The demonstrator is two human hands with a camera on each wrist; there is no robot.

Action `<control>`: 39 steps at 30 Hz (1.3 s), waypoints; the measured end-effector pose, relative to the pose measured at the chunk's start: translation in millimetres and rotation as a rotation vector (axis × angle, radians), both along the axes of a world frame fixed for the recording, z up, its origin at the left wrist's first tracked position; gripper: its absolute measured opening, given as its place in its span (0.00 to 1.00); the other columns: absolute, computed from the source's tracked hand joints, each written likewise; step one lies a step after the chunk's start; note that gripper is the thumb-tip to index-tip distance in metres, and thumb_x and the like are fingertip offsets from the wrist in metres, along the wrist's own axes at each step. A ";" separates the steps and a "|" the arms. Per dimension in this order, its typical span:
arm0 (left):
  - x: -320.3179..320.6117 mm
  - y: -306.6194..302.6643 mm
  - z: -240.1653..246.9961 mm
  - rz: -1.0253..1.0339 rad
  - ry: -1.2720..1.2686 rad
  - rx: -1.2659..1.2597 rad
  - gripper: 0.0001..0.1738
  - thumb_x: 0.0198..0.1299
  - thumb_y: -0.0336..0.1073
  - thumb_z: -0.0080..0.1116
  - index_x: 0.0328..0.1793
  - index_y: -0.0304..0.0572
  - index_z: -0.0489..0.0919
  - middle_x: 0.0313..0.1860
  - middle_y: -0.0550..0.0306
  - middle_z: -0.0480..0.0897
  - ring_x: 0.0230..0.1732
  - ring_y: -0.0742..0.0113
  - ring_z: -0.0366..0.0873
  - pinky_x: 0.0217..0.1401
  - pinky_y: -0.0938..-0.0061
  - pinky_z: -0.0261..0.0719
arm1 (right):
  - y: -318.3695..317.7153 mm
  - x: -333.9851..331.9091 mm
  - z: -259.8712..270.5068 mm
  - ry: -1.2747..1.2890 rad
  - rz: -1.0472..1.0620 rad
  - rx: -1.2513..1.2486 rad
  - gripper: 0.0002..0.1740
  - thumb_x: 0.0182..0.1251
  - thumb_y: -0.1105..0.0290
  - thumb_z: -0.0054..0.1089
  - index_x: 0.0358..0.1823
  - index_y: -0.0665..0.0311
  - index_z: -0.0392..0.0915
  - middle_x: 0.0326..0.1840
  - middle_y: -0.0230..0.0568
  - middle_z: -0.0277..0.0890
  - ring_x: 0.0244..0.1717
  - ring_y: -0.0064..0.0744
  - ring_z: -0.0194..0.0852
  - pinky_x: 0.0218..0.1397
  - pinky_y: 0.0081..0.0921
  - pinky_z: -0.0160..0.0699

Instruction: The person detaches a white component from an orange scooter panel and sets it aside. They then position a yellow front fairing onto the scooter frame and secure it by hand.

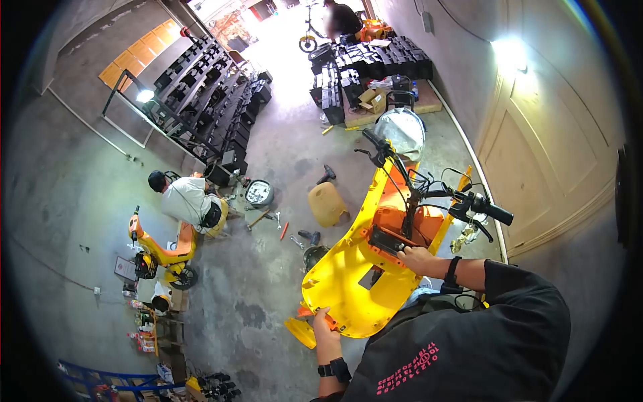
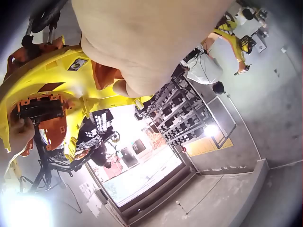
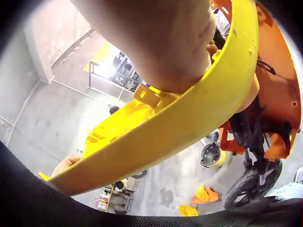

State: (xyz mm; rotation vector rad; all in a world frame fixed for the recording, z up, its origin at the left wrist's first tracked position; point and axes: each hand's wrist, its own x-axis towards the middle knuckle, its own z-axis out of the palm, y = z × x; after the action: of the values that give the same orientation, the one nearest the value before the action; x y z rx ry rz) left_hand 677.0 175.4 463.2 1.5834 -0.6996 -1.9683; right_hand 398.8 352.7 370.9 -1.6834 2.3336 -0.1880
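A large yellow scooter body panel [image 1: 341,285] lies in front of me, its upper part around the scooter's steering column. My left hand [image 1: 326,338] grips its lower left end, beside an orange piece [image 1: 329,320]. In the right wrist view, fingers of the left hand [image 3: 67,164] curl over the panel's far end. My right hand [image 1: 418,260] holds the panel's right edge, with its fingertips by a black box-shaped part [image 1: 388,241] set in the orange inner cover [image 1: 418,222]. The right wrist view shows the panel's rim [image 3: 189,118] crossing in front of this hand, hiding most fingers.
Handlebars [image 1: 492,209] with loose cables rise beyond the panel. A tan cover [image 1: 328,204], a power drill [image 1: 327,174] and hand tools lie on the floor. A seated person [image 1: 191,201] works at the left beside a small yellow scooter [image 1: 167,251]. Black batteries [image 1: 372,60] are stacked farther back.
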 end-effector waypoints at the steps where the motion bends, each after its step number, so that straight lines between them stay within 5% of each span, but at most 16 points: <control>1: 7.0 -6.2 -18.7 -0.015 0.020 -0.002 0.14 0.54 0.31 0.57 0.48 0.43 0.75 0.42 0.57 0.81 0.45 0.60 0.79 0.45 0.69 0.78 | -0.1 0.0 -1.2 0.008 0.009 0.003 0.13 0.58 0.74 0.54 0.45 0.67 0.69 0.39 0.49 0.76 0.39 0.47 0.81 0.38 0.36 0.82; 8: 22.0 5.9 -10.0 -0.128 0.137 -0.159 0.14 0.53 0.31 0.58 0.48 0.43 0.76 0.40 0.59 0.81 0.41 0.62 0.80 0.41 0.71 0.77 | -1.2 1.5 -4.5 -0.019 -0.053 0.006 0.11 0.56 0.72 0.58 0.39 0.67 0.73 0.39 0.50 0.76 0.40 0.45 0.81 0.38 0.35 0.82; 14: 3.9 -1.9 -4.9 -0.038 0.055 -0.033 0.09 0.52 0.32 0.60 0.40 0.51 0.74 0.30 0.65 0.76 0.29 0.70 0.75 0.29 0.75 0.71 | 2.5 -7.1 -19.1 -0.006 -0.065 -0.204 0.11 0.60 0.62 0.57 0.32 0.63 0.74 0.23 0.46 0.77 0.26 0.44 0.81 0.27 0.38 0.78; 19: 5.9 -6.1 -15.5 -0.019 0.112 0.021 0.16 0.54 0.32 0.57 0.51 0.42 0.75 0.45 0.56 0.81 0.45 0.59 0.80 0.49 0.65 0.79 | -4.1 -3.9 -15.4 0.059 -0.106 -0.194 0.08 0.62 0.69 0.49 0.40 0.64 0.69 0.25 0.38 0.77 0.27 0.41 0.81 0.26 0.34 0.78; 24: 4.8 -4.4 -7.9 -0.022 0.111 0.027 0.17 0.54 0.32 0.58 0.52 0.42 0.74 0.50 0.55 0.80 0.53 0.57 0.78 0.58 0.63 0.75 | -0.1 -4.9 -6.6 -0.060 0.029 -0.167 0.13 0.55 0.74 0.53 0.43 0.65 0.69 0.42 0.45 0.71 0.50 0.46 0.74 0.45 0.37 0.78; 31: 8.2 -5.8 -16.3 -0.018 0.150 0.034 0.20 0.54 0.31 0.56 0.55 0.39 0.74 0.51 0.53 0.80 0.52 0.56 0.79 0.56 0.64 0.76 | 4.8 -11.9 4.8 -0.154 0.014 -0.097 0.13 0.57 0.75 0.52 0.45 0.65 0.69 0.44 0.48 0.70 0.50 0.50 0.73 0.49 0.38 0.77; 39: 8.2 -6.7 -16.9 -0.017 0.131 0.053 0.19 0.55 0.31 0.56 0.54 0.41 0.74 0.51 0.53 0.80 0.52 0.54 0.78 0.58 0.61 0.75 | -6.3 -6.8 6.5 -0.115 -0.145 -0.009 0.07 0.60 0.71 0.51 0.37 0.66 0.67 0.28 0.47 0.77 0.33 0.50 0.80 0.34 0.41 0.80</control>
State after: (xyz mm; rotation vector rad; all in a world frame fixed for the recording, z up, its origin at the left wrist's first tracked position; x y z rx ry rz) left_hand 685.2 168.7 446.2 1.4674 -0.6148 -2.0968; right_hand 392.0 346.4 377.3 -1.4660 2.3723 -0.3143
